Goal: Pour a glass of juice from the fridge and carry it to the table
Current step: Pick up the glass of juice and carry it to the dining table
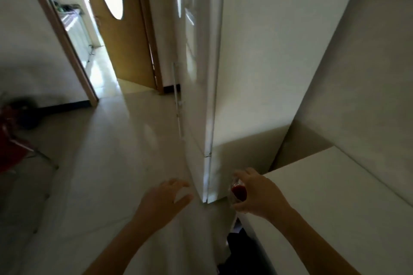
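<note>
Juice, dark red, sits in a small clear glass [238,192] held in the right hand [257,196] at the near right of the head view, just beside the near edge of a white counter [335,196] and close to the bottom corner of the tall white fridge [201,73]. The right-hand fingers are curled around the far side of the glass and the thumb closes on the near side, so the grip wraps the wall of the glass from the side; the base is hidden by the hand and motion blur softens the rim. The left hand [165,201] hangs to the left of the fridge corner with its fingers spread and loosely bent, holding nothing and touching nothing that can be made out. Beyond, a pale tiled floor [100,163] runs toward an open wooden door [125,29] at the far left, and a red chair [13,140] stands at the left edge. Judging from this, the glass is light but rigid, smooth and breakable, possibly slick if chilled juice fogs it, and the liquid will slosh when walking. The best hold is around the mid wall, kept upright, with the free hand ready under the base. No table is clearly identifiable in view.
</note>
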Demonstrator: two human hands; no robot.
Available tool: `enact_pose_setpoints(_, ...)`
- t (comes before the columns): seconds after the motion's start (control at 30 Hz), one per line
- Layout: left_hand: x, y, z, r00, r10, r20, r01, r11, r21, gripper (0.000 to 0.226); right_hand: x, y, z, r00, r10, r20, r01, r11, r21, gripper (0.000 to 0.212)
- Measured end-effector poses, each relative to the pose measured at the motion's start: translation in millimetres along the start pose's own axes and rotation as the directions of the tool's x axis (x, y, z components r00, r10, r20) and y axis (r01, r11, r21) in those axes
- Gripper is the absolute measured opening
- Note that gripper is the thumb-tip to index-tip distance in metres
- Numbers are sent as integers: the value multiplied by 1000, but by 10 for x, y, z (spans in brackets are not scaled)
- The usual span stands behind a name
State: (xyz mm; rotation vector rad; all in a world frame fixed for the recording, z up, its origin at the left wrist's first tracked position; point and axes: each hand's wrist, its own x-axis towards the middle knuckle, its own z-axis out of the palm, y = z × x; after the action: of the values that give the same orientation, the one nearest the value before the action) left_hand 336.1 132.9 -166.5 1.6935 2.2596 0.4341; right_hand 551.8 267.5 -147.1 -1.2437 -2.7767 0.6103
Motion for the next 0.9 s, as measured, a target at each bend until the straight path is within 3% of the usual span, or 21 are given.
enact_pose_setpoints(0.27,-600,-1285,-769,957,-223,-187,232,972,31,40,766,-1525,240,961,-261,92,266,962,-58,83)
enact_pose_setpoints(0.47,-1137,-2311,-1213,904,-344,-253,359,933,14,41,1196,-2763,588,894,-430,124,440,895,-73,74)
enact_pose_setpoints(0.67,-1778,-3193,-1499,817,-489,-306,508,861,-19,42,1521,-3896,959,810,-549,207,570,819,-61,72)
enact_pose_setpoints(0.9,-2209,-3998,-1681,669,-662,-339,702,712,-7,44,2039,-5012,1390,649,-686,329,722,692,20,74)
